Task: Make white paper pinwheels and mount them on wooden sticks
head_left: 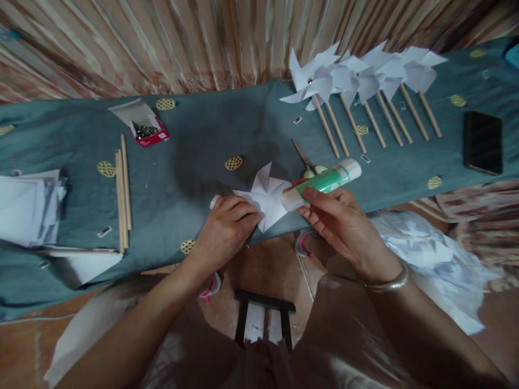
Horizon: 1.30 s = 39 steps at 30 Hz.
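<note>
My right hand [338, 219] grips a green and white glue stick [324, 181], its left end over the edge of a folded white paper pinwheel [267, 197]. That pinwheel lies near the front edge of the table, with my left hand [229, 229] closed on its left side. A small white piece, perhaps the glue stick's cap [214, 201], pokes out by the left fingers; whether they hold it is hidden. Just behind the glue stick lie scissors [305, 158], their handles partly covered by it.
Finished pinwheels on sticks [360, 75] lie in a row at back right, near a phone [482, 143]. Leftward are an open box of metal fasteners [148, 132], three wooden sticks [124, 200] and stacked paper [28, 208]. A plastic bag [425, 248] sits below the table's right side.
</note>
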Each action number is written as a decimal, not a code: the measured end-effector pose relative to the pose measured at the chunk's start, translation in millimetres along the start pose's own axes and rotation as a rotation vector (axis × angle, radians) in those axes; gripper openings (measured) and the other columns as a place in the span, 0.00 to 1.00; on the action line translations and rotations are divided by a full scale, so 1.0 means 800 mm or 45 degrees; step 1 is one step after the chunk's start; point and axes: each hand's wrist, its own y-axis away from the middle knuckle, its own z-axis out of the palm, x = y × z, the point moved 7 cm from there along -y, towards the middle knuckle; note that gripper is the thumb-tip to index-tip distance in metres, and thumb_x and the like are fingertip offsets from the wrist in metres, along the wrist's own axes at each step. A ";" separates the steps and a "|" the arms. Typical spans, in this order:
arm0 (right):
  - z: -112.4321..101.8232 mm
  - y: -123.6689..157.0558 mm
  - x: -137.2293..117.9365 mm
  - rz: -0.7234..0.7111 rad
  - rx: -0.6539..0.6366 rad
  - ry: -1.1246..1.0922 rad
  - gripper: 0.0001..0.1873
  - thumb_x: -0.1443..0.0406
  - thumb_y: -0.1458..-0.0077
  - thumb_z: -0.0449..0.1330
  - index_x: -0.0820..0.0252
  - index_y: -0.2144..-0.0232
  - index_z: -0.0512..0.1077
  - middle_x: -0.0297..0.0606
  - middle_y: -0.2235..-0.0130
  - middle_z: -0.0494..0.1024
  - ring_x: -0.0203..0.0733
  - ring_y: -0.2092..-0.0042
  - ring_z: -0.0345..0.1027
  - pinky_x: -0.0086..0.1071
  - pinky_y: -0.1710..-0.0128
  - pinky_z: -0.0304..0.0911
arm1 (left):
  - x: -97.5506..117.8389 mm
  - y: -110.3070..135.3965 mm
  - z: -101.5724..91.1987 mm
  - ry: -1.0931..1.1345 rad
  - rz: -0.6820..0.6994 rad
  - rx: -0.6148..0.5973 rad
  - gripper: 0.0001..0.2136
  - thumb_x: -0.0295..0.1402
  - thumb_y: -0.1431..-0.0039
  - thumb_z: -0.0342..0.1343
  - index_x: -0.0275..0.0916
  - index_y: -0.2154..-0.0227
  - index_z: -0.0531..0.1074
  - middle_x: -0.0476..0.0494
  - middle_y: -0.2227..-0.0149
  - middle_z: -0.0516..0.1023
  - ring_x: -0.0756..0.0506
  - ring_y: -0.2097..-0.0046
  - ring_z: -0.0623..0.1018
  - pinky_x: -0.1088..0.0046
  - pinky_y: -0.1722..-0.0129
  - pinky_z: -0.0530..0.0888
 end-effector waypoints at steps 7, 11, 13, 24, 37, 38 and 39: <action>0.011 0.016 0.004 -0.128 -0.051 0.420 0.12 0.55 0.52 0.71 0.55 0.70 0.77 0.34 0.67 0.83 0.42 0.65 0.77 0.36 0.61 0.74 | 0.001 0.002 -0.005 0.026 0.006 0.025 0.08 0.29 0.32 0.51 0.39 0.59 0.76 0.46 0.57 0.83 0.43 0.54 0.77 0.61 0.53 0.68; 0.020 0.026 0.011 -0.230 -0.125 0.720 0.13 0.57 0.49 0.69 0.57 0.64 0.76 0.37 0.63 0.83 0.44 0.62 0.78 0.39 0.58 0.73 | 0.002 0.000 -0.001 0.025 -0.017 -0.008 0.09 0.30 0.31 0.50 0.37 0.56 0.75 0.44 0.55 0.82 0.42 0.53 0.77 0.61 0.52 0.68; 0.022 0.030 0.014 -0.281 -0.153 0.855 0.15 0.58 0.47 0.68 0.57 0.59 0.75 0.39 0.61 0.83 0.45 0.61 0.78 0.40 0.57 0.73 | 0.002 -0.001 0.001 0.038 -0.030 -0.046 0.10 0.31 0.30 0.49 0.37 0.55 0.75 0.43 0.55 0.82 0.42 0.53 0.77 0.60 0.52 0.68; 0.044 0.040 0.003 -0.521 -0.239 1.202 0.12 0.62 0.45 0.66 0.55 0.57 0.76 0.39 0.58 0.82 0.48 0.56 0.78 0.42 0.52 0.73 | -0.003 -0.004 0.011 0.057 -0.145 -0.209 0.13 0.31 0.30 0.46 0.41 0.52 0.76 0.45 0.55 0.79 0.41 0.52 0.75 0.59 0.49 0.65; 0.061 0.047 -0.004 -0.772 -0.366 1.436 0.13 0.63 0.40 0.62 0.51 0.52 0.72 0.38 0.54 0.81 0.49 0.53 0.77 0.46 0.48 0.71 | -0.002 -0.004 0.017 -0.026 -0.091 -0.236 0.13 0.31 0.32 0.50 0.40 0.52 0.77 0.42 0.56 0.77 0.40 0.52 0.74 0.58 0.52 0.66; 0.062 0.047 -0.005 -0.795 -0.367 1.452 0.13 0.64 0.40 0.62 0.52 0.52 0.72 0.38 0.55 0.81 0.49 0.53 0.77 0.45 0.49 0.72 | -0.002 -0.004 0.017 -0.027 -0.091 -0.234 0.12 0.31 0.32 0.49 0.40 0.52 0.77 0.43 0.56 0.77 0.40 0.52 0.74 0.58 0.52 0.66; 0.063 0.048 -0.005 -0.813 -0.370 1.463 0.13 0.64 0.40 0.62 0.53 0.52 0.72 0.38 0.56 0.82 0.48 0.54 0.77 0.45 0.49 0.72 | -0.002 -0.005 0.016 -0.029 -0.092 -0.230 0.12 0.31 0.32 0.49 0.41 0.53 0.77 0.43 0.56 0.77 0.41 0.52 0.74 0.58 0.52 0.66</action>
